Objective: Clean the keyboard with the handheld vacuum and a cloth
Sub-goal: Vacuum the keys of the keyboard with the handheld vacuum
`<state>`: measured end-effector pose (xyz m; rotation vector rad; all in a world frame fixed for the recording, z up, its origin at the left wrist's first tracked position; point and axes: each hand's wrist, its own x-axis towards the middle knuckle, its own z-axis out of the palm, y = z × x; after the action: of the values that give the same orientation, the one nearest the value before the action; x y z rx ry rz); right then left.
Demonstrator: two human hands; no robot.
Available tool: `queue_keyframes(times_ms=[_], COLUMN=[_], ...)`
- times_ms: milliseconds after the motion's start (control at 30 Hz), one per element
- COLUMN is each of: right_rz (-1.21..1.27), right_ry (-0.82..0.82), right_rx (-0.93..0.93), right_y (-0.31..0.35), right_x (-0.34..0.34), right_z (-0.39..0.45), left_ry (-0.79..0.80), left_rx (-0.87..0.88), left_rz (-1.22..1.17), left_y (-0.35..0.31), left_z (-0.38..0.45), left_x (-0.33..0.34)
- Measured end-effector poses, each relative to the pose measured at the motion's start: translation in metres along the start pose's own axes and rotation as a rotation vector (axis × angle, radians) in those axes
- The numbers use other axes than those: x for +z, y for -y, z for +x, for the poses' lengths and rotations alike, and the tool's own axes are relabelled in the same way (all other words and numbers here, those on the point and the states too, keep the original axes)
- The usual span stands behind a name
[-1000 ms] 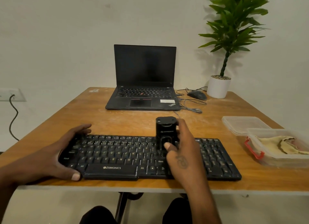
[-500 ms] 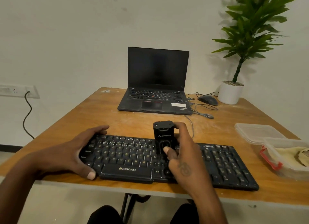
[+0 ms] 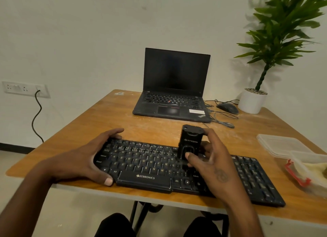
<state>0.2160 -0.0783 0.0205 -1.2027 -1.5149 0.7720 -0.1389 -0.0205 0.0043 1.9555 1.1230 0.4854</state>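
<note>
Your forearms came into view bare, with no sleeve or cuff on either one. Your left hand point(image 3: 85, 161) wore nothing: no ring, no band at the wrist. Your right hand point(image 3: 215, 167) carried a small dark tattoo on its back, a looping mark below the knuckles. Your nails were cut short. Below the hands, your knees showed in dark trousers.
</note>
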Motion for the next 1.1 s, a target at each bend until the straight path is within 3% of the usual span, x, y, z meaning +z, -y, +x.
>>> queue_keyframes(times_ms=[200,500,867,1100], right_rz=[0.047,0.183,0.168,0.206], right_ry=[0.117,-0.014,0.157,0.06], right_rx=[-0.003,0.07,0.034,0.075], right_y=[0.014,-0.003,0.017,0.013], right_x=[0.038,-0.007,0.064,0.024], right_z=[0.015,0.003,0.027,0.009], left_ry=[0.006,0.005,0.01,0.001], left_rx=[0.001,0.008,0.018,0.026], left_rz=[0.018,-0.003,0.009,0.004], left_y=[0.0,0.005,0.005,0.007], left_z=[-0.001,0.001,0.0,0.001], left_x=[-0.001,-0.001,-0.002,-0.001])
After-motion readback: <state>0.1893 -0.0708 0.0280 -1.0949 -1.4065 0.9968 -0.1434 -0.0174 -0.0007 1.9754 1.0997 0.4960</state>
